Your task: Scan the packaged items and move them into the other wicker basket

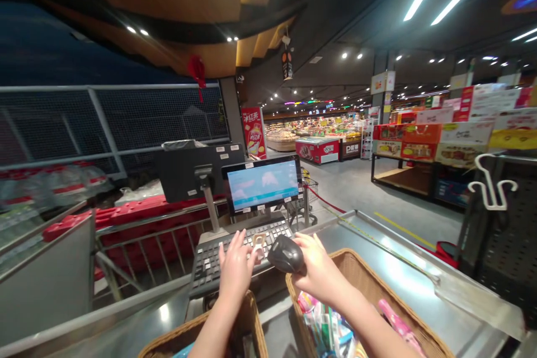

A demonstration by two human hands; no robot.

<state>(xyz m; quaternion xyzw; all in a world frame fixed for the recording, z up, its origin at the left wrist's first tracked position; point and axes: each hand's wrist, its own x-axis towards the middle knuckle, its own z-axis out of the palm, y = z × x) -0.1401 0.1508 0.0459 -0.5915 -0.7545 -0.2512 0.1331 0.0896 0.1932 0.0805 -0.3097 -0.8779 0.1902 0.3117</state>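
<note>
Shop checkout, dark ceiling, spotlights above; stacked boxes [419, 134] at right, a red freezer chest [316, 151] and lit produce displays further back. Metal counter [403, 268] runs across the foreground, two wicker baskets on it: right basket [354, 268] with small colourful packs [329, 330] and a pink item [398, 321]; left basket [258, 319] mostly behind the left forearm.

Right hand [316, 263] grasps a black scanner [286, 254]. Fingers wrap its right side; the rounded head juts leftward past them, into the space between both hands, above the counter edge and by the near corner of the right basket. Lower grip hidden by scanner and hand.

Left hand [235, 263] is palm down over the black keyboard [207, 263], fingers extended and loosely spread, not clenched. Small pale item with a tan loop [259, 243] sits just right of the left thumb, between it and the scanner; too blurred to tell whether thumb and item touch.

Behind the keyboard, a lit screen [264, 182] on a stand, tilted; second monitor [180, 173] to its left, dark back facing the camera.
</note>
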